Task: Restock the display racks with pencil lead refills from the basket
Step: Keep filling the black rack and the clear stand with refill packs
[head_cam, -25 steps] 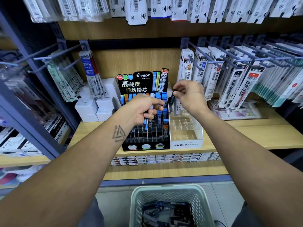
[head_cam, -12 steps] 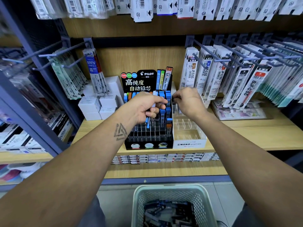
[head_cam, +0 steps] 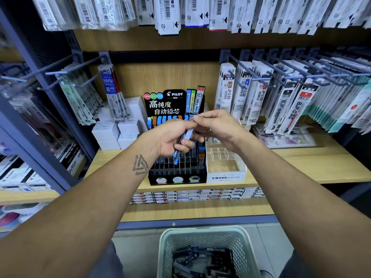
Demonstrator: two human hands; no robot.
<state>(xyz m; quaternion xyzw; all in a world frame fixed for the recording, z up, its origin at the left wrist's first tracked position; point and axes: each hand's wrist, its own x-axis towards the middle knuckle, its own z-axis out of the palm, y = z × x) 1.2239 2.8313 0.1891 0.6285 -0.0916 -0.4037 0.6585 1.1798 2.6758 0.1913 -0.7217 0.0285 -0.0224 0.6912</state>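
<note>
Left hand [head_cam: 172, 137] gripping a bundle of lead refill tubes [head_cam: 181, 146] over the black Pilot rack [head_cam: 177, 173], right hand [head_cam: 217, 127] pinching the top of one tube, white Mono rack [head_cam: 225, 174] just beside, basket [head_cam: 208, 237] of refills below on the floor

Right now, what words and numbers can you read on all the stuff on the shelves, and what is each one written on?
"PILOT" and "高纯度 自动铅芯": black lead rack's header card.
"0.5 HB": orange refill pictured on that card.
"MONO graph MG": white rack's front.
"BRFV": blue hanging packet, left.
"0.5", "JF-0.5": white hanging packets.
"BUJ-0.5": hanging packets further right.
Barcodes on top packets, slot labels and boxes under the shelf: too small to read.
</note>
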